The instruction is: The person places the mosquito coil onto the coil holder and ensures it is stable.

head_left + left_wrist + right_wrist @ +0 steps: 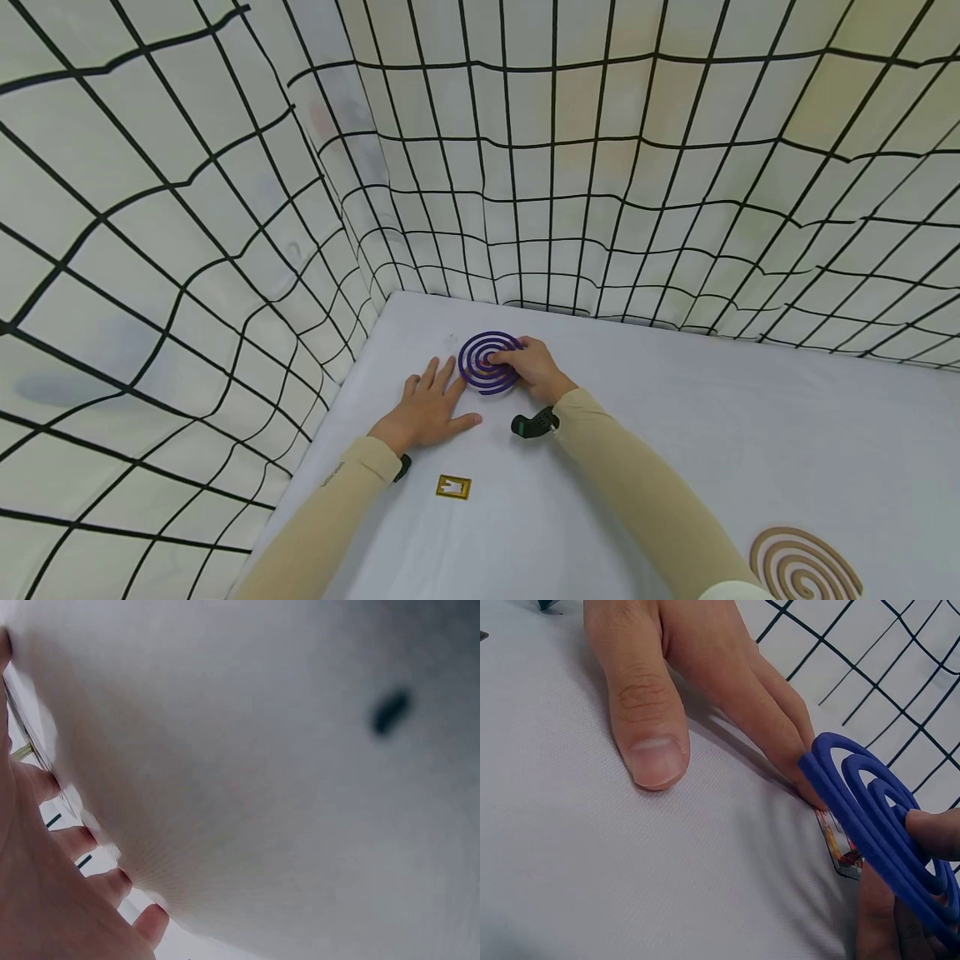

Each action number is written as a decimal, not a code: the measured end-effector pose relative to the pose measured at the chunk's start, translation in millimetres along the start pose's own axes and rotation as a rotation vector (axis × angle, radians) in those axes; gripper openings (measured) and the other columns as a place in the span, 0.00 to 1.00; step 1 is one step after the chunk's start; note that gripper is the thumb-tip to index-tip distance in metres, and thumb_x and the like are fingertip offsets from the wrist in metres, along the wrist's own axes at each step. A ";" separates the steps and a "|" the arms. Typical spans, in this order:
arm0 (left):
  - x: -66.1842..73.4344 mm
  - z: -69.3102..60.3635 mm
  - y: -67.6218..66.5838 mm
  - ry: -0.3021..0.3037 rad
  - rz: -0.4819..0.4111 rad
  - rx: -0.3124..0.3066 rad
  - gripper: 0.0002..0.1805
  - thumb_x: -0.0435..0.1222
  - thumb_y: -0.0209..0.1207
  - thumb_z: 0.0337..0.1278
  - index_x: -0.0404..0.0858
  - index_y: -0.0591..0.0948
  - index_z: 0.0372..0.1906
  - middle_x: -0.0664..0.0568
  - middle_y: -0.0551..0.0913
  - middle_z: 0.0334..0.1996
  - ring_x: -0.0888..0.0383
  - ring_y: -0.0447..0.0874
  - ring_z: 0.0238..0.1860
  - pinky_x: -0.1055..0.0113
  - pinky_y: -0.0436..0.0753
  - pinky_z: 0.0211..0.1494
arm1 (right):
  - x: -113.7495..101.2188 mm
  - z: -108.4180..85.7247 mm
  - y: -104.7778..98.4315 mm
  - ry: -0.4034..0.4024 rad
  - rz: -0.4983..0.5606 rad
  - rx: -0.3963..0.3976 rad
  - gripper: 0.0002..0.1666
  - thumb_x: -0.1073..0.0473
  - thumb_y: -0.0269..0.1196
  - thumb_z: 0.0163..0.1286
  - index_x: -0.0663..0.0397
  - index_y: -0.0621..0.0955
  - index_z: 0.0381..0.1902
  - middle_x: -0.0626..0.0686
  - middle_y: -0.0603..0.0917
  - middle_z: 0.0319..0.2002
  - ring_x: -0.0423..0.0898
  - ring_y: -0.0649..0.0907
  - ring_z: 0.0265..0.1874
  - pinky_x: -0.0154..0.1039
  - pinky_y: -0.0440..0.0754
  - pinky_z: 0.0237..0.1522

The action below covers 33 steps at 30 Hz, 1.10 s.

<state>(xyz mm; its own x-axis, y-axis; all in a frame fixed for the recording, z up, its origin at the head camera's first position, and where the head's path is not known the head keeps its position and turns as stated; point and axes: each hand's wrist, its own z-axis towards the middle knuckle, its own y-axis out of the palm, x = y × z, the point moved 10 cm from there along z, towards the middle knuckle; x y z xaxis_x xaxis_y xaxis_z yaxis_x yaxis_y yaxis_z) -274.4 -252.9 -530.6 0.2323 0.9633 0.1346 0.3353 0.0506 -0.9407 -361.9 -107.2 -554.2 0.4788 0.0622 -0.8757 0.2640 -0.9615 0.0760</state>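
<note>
A purple-blue mosquito coil [472, 385] is pinched by my right hand [536, 371], the thumb on its upper face near the centre and fingers beneath. In the right wrist view the coil [847, 802] is tilted above the white cloth. My left hand [427, 412] rests palm down on the cloth, fingers spread, its fingertips close to the coil's left edge. Partly hidden behind the coil, a small printed card-like piece [836, 847] lies by the left fingertips. The left wrist view shows the left fingers [112, 885] pressing on the cloth.
A small gold metal plate [453, 487] with a cut-out lies on the white tabletop [540, 517] nearer me. At the lower right is a brown mosquito coil [806, 562], cut off by the frame. Black netting [555, 150] over white sheeting stands behind and to the left.
</note>
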 end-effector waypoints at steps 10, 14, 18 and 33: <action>-0.4 -0.9 0.2 -0.005 0.000 -0.003 0.50 0.70 0.44 0.70 0.44 0.52 0.85 0.41 0.39 0.86 0.34 0.34 0.86 0.32 0.51 0.81 | 1.1 2.5 0.8 0.005 -0.002 -0.001 0.35 0.63 0.72 0.64 0.63 0.72 0.66 0.63 0.82 0.64 0.51 0.85 0.58 0.44 0.83 0.64; 0.1 -1.2 0.2 0.000 -0.001 -0.004 0.50 0.70 0.44 0.71 0.44 0.51 0.85 0.41 0.39 0.86 0.34 0.34 0.86 0.32 0.51 0.81 | 1.3 3.4 1.2 0.010 -0.010 -0.004 0.34 0.63 0.72 0.64 0.64 0.72 0.65 0.63 0.82 0.64 0.51 0.85 0.58 0.44 0.83 0.65; 0.1 -0.8 0.6 0.004 -0.002 -0.007 0.50 0.70 0.43 0.71 0.44 0.51 0.85 0.41 0.39 0.86 0.34 0.33 0.86 0.32 0.50 0.81 | 1.4 5.0 0.8 0.015 -0.023 0.000 0.35 0.63 0.72 0.65 0.64 0.72 0.67 0.63 0.82 0.64 0.51 0.85 0.59 0.45 0.82 0.65; -0.8 0.3 1.7 0.003 0.004 -0.016 0.50 0.71 0.43 0.71 0.45 0.50 0.85 0.41 0.38 0.86 0.35 0.33 0.86 0.32 0.51 0.81 | 1.7 5.3 0.9 0.044 -0.016 0.011 0.36 0.64 0.71 0.65 0.64 0.71 0.68 0.63 0.81 0.65 0.52 0.85 0.59 0.45 0.82 0.65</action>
<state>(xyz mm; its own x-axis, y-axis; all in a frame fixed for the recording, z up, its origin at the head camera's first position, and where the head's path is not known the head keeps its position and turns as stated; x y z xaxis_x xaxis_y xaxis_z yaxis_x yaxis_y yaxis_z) -274.3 -253.5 -532.4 0.2367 0.9625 0.1325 0.3494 0.0429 -0.9360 -365.2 -109.4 -558.1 0.5107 0.0887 -0.8552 0.2630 -0.9631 0.0572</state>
